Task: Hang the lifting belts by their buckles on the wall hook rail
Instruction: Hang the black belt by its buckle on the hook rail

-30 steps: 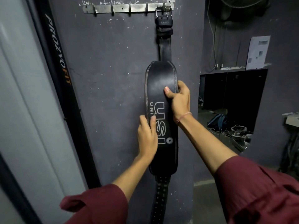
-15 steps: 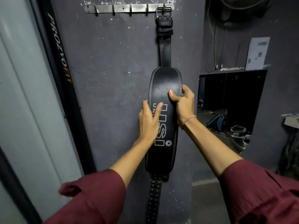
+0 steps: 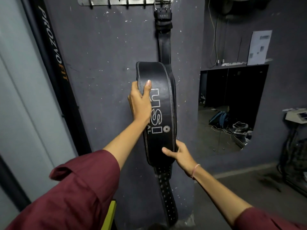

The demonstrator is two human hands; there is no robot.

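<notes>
Black leather lifting belt (image 3: 163, 103): steel buckle (image 3: 162, 4) on metal wall hook rail (image 3: 116, 0); left hand (image 3: 139, 101) grips upper edge, right hand (image 3: 180, 154) lower edge, likely straightening it.

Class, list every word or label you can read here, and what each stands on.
"PROZVOFIT" on the black post.
"USI" on the lifting belt; beneath, only "AL" shows beside the left hand.
Too blurred to read: the stamp under the buckle, the paper sheet.
</notes>
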